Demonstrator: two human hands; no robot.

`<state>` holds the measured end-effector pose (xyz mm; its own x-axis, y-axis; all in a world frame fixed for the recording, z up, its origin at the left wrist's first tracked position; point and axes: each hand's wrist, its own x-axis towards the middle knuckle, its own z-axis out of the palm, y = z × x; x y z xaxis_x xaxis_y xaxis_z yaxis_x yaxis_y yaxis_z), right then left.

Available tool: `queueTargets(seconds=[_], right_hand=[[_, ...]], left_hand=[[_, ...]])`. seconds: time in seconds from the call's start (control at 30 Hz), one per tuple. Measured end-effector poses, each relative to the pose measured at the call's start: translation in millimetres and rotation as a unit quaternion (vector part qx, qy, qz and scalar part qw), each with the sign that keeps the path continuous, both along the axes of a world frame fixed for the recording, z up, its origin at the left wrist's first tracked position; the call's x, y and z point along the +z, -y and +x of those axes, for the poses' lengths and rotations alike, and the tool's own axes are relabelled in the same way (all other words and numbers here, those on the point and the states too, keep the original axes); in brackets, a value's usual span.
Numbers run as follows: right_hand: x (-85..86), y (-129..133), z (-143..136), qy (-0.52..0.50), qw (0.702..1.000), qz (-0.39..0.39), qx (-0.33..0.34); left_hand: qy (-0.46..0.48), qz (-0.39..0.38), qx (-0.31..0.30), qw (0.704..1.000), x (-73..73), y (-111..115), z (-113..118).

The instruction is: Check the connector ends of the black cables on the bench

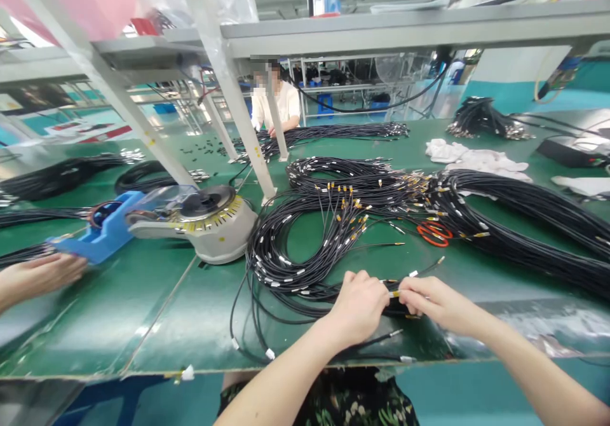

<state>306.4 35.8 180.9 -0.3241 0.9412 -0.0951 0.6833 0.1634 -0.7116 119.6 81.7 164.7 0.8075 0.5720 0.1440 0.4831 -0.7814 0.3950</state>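
Near the front edge of the table, my left hand [361, 305] is closed around a black cable. Just to its right, my right hand [429, 299] pinches at the same spot, fingers together. Between them shows a short piece of the cable end [394, 294] with a yellow band; my fingers hide the rest. Behind my hands lies a big coil of black cables [267, 254] with white labels and yellow-banded ends. Loose cable ends [381, 337] lie below my hands, close to the table edge.
A co-worker's hand [52, 276] touches a blue tape dispenser [112, 229] at left, beside a round grey label machine [219, 229]. Orange-handled scissors [434, 234] lie by a long cable bundle [534, 248]. Shelf posts [243, 114] rise behind. Another person [286, 105] sits across.
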Motion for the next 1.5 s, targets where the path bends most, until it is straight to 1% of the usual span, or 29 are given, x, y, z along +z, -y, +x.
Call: queueTargets(seconds=[0.07, 0.13, 0.27, 0.37, 0.57, 0.83, 1.13, 1.27, 1.4, 1.5], right_hand=[[-2.3, -1.4, 0.0, -0.008, 1.0, -0.005, 0.01], [-4.6, -0.7, 0.4, -0.002, 1.0, 0.005, 0.011], [-9.1, 4.2, -0.1, 0.008, 1.0, 0.026, -0.003], [-13.9, 7.1, -1.4, 0.011, 0.999, 0.028, -0.015], [-23.3, 10.3, -2.1, 0.006, 0.998, 0.054, -0.018], [-30.1, 14.7, -2.5, 0.043, 0.996, 0.072, -0.007], [-28.9, 13.1, -2.7, 0.071, 0.995, 0.07, 0.01], [-31.8, 13.0, -2.9, 0.074, 0.994, 0.081, 0.014], [-33.2, 13.9, -2.1, 0.06, 0.994, 0.085, 0.014], [-28.8, 13.9, -2.1, 0.011, 0.998, 0.055, 0.011]], left_hand=[[0.014, -0.028, -0.008, 0.999, -1.5, 0.2, -0.7], [0.019, -0.029, 0.0, 0.999, -4.2, 2.1, 0.1], [0.005, 0.041, 0.039, 0.998, -12.4, 9.1, 5.9], [-0.004, 0.078, 0.026, 0.997, -18.8, 12.0, 10.2], [0.003, 0.073, 0.007, 0.997, -25.9, 10.1, 12.9], [0.003, 0.06, 0.006, 0.998, -28.4, 13.9, 15.9], [0.016, 0.046, -0.004, 0.999, -30.2, 12.1, 16.4], [0.009, 0.045, -0.004, 0.999, -30.6, 12.3, 17.0], [0.0, 0.033, -0.008, 0.999, -28.4, 12.0, 16.4], [0.01, -0.002, -0.033, 0.999, -23.3, 8.0, 12.4]])
